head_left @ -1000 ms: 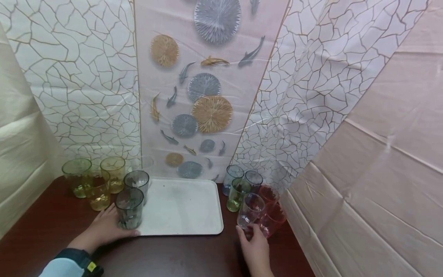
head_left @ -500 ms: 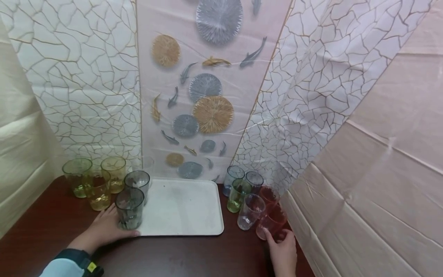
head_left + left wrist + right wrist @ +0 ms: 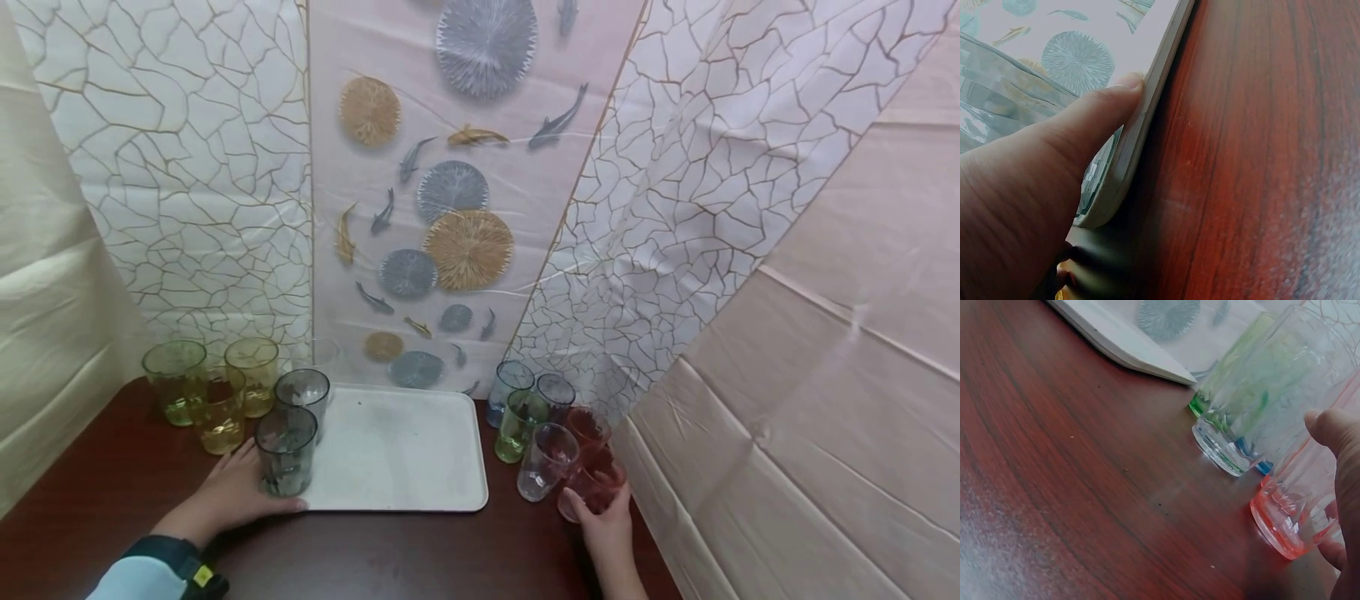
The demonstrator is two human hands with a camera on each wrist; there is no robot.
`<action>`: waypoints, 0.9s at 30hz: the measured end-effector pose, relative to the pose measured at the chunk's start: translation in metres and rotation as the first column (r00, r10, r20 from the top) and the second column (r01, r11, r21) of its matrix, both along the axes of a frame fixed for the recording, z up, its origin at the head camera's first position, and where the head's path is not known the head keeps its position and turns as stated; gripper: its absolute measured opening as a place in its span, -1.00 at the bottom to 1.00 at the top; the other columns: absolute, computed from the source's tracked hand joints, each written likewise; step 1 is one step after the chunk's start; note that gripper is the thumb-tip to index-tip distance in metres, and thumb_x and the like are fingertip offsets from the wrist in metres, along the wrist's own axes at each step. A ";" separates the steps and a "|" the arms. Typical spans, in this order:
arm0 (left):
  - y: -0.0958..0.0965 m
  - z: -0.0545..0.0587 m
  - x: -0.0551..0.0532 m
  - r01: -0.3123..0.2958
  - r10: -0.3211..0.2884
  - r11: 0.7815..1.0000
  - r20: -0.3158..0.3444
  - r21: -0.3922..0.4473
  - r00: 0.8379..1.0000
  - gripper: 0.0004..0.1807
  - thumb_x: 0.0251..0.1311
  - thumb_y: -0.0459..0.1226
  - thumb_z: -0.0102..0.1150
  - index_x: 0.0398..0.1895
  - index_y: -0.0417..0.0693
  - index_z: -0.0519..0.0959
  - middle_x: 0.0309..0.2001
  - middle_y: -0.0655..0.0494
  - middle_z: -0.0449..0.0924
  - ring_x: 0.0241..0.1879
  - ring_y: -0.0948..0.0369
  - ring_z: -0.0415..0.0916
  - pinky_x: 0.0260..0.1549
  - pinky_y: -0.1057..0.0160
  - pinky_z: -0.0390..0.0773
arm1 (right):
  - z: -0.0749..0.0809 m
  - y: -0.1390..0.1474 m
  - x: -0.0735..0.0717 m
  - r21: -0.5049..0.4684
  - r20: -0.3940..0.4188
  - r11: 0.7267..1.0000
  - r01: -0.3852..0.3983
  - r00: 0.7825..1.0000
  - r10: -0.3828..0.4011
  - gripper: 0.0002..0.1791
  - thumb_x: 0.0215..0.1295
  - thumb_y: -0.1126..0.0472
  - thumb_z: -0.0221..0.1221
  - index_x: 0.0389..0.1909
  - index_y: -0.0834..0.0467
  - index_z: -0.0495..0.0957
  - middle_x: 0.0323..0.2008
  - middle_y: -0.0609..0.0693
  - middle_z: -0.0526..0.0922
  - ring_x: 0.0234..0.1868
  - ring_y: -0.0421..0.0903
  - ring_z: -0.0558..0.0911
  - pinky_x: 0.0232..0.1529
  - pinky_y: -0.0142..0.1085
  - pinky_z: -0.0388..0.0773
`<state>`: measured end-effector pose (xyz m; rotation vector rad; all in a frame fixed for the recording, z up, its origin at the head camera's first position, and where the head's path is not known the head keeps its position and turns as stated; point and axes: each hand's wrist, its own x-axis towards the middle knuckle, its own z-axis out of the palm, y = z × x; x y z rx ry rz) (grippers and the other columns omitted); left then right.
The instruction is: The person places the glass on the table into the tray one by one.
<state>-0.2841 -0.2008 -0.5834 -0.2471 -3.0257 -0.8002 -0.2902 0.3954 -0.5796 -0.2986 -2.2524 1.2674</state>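
Observation:
At the front left corner of the white tray (image 3: 397,458), my left hand (image 3: 228,492) rests with its thumb (image 3: 1113,103) straight along the rim. The other fingers reach along the tray's left side, partly behind a grey glass (image 3: 287,454) standing on that corner. A second grey glass (image 3: 303,396) stands behind it on the tray. My right hand (image 3: 607,521) holds the front red glass (image 3: 596,483) from its near right side, thumb in front and fingers round the far side. In the right wrist view this red glass (image 3: 1285,519) is upright, beside a clear glass (image 3: 1225,447).
Right of the tray cluster a clear glass (image 3: 546,467), a green glass (image 3: 517,429), a blue glass (image 3: 506,396), a dark glass (image 3: 557,392) and another red glass (image 3: 585,425). A green glass (image 3: 174,379) and two yellow glasses (image 3: 222,417) stand left. Patterned cloth (image 3: 420,250) hangs behind.
My right hand has moved right from in front of the clear glass to the front red glass and taken hold of it. The left hand stays at the tray's corner.

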 end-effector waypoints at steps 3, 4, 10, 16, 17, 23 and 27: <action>0.000 -0.001 -0.001 -0.004 0.004 1.000 0.002 -0.002 1.000 0.51 -0.20 0.55 0.33 0.60 -0.37 0.15 0.52 -0.48 0.12 0.45 -0.51 -0.11 0.33 -0.57 -0.11 | 0.000 0.000 0.004 0.025 0.000 0.999 0.023 1.000 -0.023 0.07 0.06 0.03 0.59 0.47 0.21 0.16 0.19 0.26 0.59 0.18 0.11 0.59 0.17 -0.01 0.52; 0.000 -0.001 -0.001 -0.003 0.003 1.000 0.001 0.000 1.000 0.50 -0.20 0.55 0.33 0.60 -0.38 0.16 0.52 -0.49 0.12 0.45 -0.51 -0.11 0.33 -0.57 -0.11 | 0.000 0.000 0.007 0.024 -0.014 0.999 0.029 0.999 -0.029 0.06 0.04 0.05 0.59 0.46 0.23 0.17 0.17 0.29 0.61 0.16 0.13 0.59 0.16 -0.01 0.52; 0.002 0.000 0.000 -0.004 0.004 1.000 0.008 -0.007 1.000 0.48 -0.18 0.54 0.32 0.60 -0.38 0.17 0.52 -0.49 0.10 0.46 -0.49 -0.11 0.34 -0.56 -0.12 | 0.008 -0.012 0.035 0.041 -0.066 0.997 0.062 0.996 -0.059 0.05 0.00 0.04 0.62 0.42 0.20 0.22 0.11 0.25 0.63 0.11 0.07 0.59 0.13 -0.21 0.49; 0.003 0.003 0.002 -0.006 0.006 1.000 0.010 -0.024 1.000 0.50 -0.19 0.57 0.29 0.60 -0.38 0.17 0.53 -0.49 0.10 0.47 -0.48 -0.11 0.35 -0.55 -0.11 | 0.020 -0.050 0.057 0.030 -0.223 0.996 -0.079 0.971 0.083 -0.02 -0.09 0.31 0.63 0.36 0.24 0.32 0.05 0.08 0.62 -0.02 -0.28 0.59 -0.02 -0.66 0.45; 0.003 0.003 0.002 -0.006 0.006 1.000 0.009 -0.027 1.000 0.50 -0.19 0.57 0.29 0.59 -0.38 0.17 0.52 -0.49 0.10 0.47 -0.48 -0.10 0.35 -0.55 -0.10 | 0.021 -0.059 0.058 0.017 -0.236 0.992 -0.124 0.964 0.125 -0.04 -0.10 0.34 0.63 0.35 0.25 0.33 0.04 0.07 0.62 -0.03 -0.28 0.61 -0.04 -0.63 0.49; 0.001 0.003 0.002 -0.006 0.006 1.000 0.017 -0.017 1.000 0.50 -0.18 0.56 0.30 0.60 -0.38 0.15 0.53 -0.50 0.08 0.47 -0.49 -0.12 0.35 -0.56 -0.12 | 0.034 -0.119 0.045 -0.063 -0.153 0.933 -0.354 0.927 0.341 -0.07 -0.06 0.25 0.63 0.35 0.14 0.36 0.09 0.02 0.65 0.08 -0.11 0.64 0.13 -0.32 0.60; 0.000 0.001 0.001 -0.005 0.005 1.000 0.026 0.000 1.000 0.50 -0.19 0.56 0.31 0.61 -0.36 0.15 0.54 -0.51 0.06 0.47 -0.48 -0.14 0.35 -0.56 -0.14 | 0.035 -0.161 0.016 -0.081 -0.174 0.866 -0.494 0.862 0.476 -0.05 -0.06 0.24 0.62 0.38 0.15 0.35 0.10 0.15 0.62 0.07 0.10 0.63 0.11 -0.06 0.65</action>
